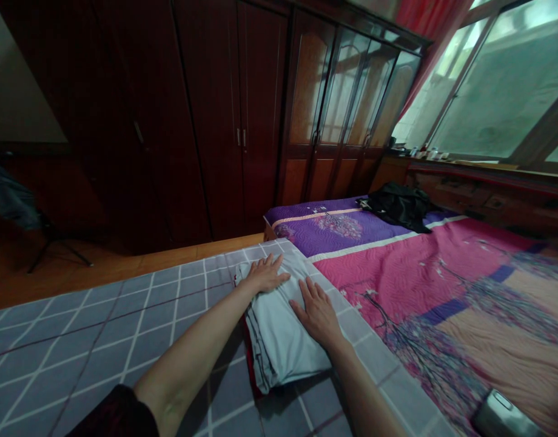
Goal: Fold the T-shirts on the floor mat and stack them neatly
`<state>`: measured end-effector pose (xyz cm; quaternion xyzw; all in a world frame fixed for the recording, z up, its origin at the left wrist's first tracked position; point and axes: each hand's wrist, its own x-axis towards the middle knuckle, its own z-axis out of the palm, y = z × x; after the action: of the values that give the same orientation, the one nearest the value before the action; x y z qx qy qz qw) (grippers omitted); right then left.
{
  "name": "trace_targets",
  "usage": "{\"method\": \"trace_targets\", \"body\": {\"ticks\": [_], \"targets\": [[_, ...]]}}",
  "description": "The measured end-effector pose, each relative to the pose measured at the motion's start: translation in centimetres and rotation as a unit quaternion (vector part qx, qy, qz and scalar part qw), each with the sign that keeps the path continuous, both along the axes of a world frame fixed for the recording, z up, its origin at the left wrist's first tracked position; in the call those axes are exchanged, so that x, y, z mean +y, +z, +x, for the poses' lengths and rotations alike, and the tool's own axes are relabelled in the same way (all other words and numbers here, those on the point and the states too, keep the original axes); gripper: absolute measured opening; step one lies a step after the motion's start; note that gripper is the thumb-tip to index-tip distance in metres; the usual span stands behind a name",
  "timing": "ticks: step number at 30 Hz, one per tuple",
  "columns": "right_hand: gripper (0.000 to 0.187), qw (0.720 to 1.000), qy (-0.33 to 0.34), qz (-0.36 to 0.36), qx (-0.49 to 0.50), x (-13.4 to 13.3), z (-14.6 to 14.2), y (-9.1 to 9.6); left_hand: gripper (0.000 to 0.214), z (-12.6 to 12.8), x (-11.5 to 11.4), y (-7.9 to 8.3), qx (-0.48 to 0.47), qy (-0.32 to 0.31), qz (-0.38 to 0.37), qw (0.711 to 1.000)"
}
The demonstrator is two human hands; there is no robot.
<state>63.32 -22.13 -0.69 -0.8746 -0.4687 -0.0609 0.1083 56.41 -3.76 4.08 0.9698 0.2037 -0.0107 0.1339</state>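
A folded light grey-blue cloth (288,340) lies in front of me in several layers, with dark red fabric showing along its left edge. Whether it is a garment or bedding I cannot tell. My left hand (266,274) rests flat on its far left part, fingers spread. On the right side of the cloth my right hand (319,312) lies palm down with its fingers stretched out. Neither hand grips anything. Underneath is a grey checked cover (170,328) with white lines.
To the right spreads a bed with a pink and purple quilt (374,273). A black garment or bag (400,203) lies at its far end, and a silvery object (506,416) sits near me. Dark wooden wardrobes (224,121) line the back. A tripod (56,243) stands left.
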Motion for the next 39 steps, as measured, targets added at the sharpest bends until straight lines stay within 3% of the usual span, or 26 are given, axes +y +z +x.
{"method": "trace_targets", "body": {"ticks": [2,6,9,15,19,23,30,35,39], "targets": [[0.068,1.000,0.000,0.007,0.002,0.0,0.0,0.0,0.079,0.1,-0.4,0.5,-0.003,-0.010,0.009,1.000],[0.071,1.000,0.004,0.029,-0.004,-0.1,0.0,-0.2,0.058,0.9,-2.1,1.6,-0.037,-0.082,0.039,0.995],[0.074,0.999,0.008,0.041,-0.011,-0.2,0.1,-0.4,0.052,2.0,-2.6,1.2,-0.032,-0.129,0.040,0.990],[0.085,1.000,0.012,0.024,0.001,-0.1,0.1,-0.4,0.063,3.2,-1.2,-1.2,-0.031,-0.094,0.031,0.995],[0.085,1.000,0.010,0.020,0.006,-0.1,0.0,-0.3,0.062,3.0,-1.2,-1.2,-0.041,-0.091,0.037,0.994],[0.085,1.000,0.012,0.023,0.006,-0.2,-0.1,-0.3,0.066,1.0,-1.7,-0.6,-0.044,-0.102,0.039,0.993],[0.077,0.999,0.025,0.019,-0.004,-0.2,0.0,-0.4,0.065,-6.1,-3.7,0.2,-0.046,-0.121,0.046,0.991],[0.071,1.000,0.025,-0.002,-0.012,-0.3,0.0,-0.2,0.075,-9.2,-7.0,0.3,-0.072,-0.225,0.063,0.970],[0.070,1.000,0.024,-0.017,-0.010,-0.5,-0.1,0.2,0.079,-10.6,-8.5,-0.5,-0.057,-0.240,0.075,0.966]]}}
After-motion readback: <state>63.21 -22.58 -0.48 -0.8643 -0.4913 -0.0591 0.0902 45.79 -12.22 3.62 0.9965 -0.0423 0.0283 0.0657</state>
